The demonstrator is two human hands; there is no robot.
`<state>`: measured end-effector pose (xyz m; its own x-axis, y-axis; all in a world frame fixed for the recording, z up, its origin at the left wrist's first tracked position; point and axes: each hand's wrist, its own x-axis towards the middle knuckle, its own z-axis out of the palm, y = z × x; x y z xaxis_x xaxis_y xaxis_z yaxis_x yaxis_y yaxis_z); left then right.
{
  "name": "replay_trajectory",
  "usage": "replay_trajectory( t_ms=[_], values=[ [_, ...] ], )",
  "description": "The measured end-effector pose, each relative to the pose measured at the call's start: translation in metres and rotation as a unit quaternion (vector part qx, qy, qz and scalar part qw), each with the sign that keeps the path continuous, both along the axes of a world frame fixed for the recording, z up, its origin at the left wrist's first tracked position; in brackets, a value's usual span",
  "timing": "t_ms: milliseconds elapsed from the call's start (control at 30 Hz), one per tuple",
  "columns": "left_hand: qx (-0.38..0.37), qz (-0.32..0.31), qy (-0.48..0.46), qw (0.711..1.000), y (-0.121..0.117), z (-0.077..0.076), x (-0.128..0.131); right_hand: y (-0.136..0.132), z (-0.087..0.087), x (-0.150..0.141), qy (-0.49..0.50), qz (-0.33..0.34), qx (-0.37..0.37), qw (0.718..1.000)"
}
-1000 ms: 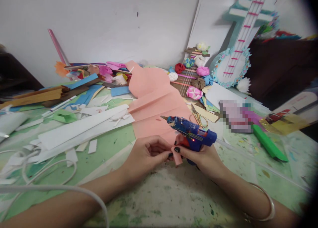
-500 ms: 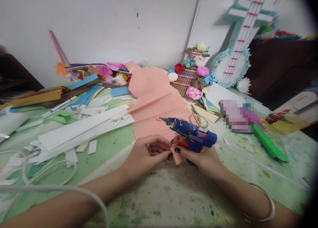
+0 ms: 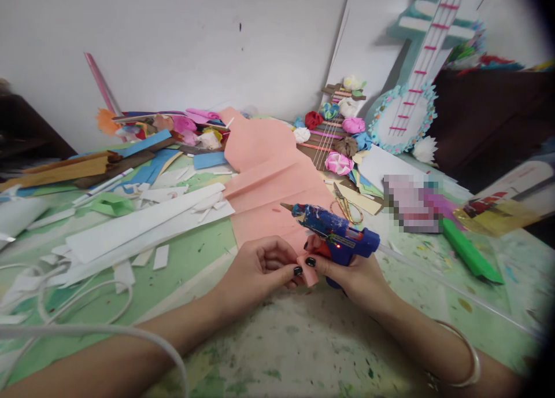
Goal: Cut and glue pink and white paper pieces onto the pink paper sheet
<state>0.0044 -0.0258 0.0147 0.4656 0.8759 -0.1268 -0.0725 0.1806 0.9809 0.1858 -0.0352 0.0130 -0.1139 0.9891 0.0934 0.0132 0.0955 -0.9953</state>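
Observation:
A small roll of salmon-pink paper [image 3: 308, 275] is between the fingertips of both hands, above the near middle of the table. My left hand [image 3: 258, 273] pinches it from the left, its thumb against the roll. My right hand [image 3: 362, 279] is wrapped round the handle of a blue glue gun [image 3: 323, 223], while its thumb and fingertip also touch the roll. The gun's nozzle points left, and a red light glows on its side. Behind the hands lies a large salmon-pink sheet [image 3: 264, 172] with creases, cut in a curved outline.
Gold-handled scissors [image 3: 344, 204] lie just behind the gun. White paper strips [image 3: 143, 224] and a white cable [image 3: 125, 330] are at the left. Paper flowers [image 3: 338, 162] stand at the back, near a teal paper instrument [image 3: 405, 117]. A green stick [image 3: 472, 250] lies right.
Both hands stay nearly in place. The paper roll has turned and shifted slightly between the fingertips. The glue gun has rocked a little in my right hand.

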Motion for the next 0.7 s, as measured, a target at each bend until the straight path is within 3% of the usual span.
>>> replay_trajectory(
  t_ms=[700],
  values=[
    [0.088,-0.029,-0.004,0.996,-0.0024,-0.004,-0.0023,-0.0027,0.0003,-0.0016,-0.007,0.014,-0.039,0.999]
  ],
)
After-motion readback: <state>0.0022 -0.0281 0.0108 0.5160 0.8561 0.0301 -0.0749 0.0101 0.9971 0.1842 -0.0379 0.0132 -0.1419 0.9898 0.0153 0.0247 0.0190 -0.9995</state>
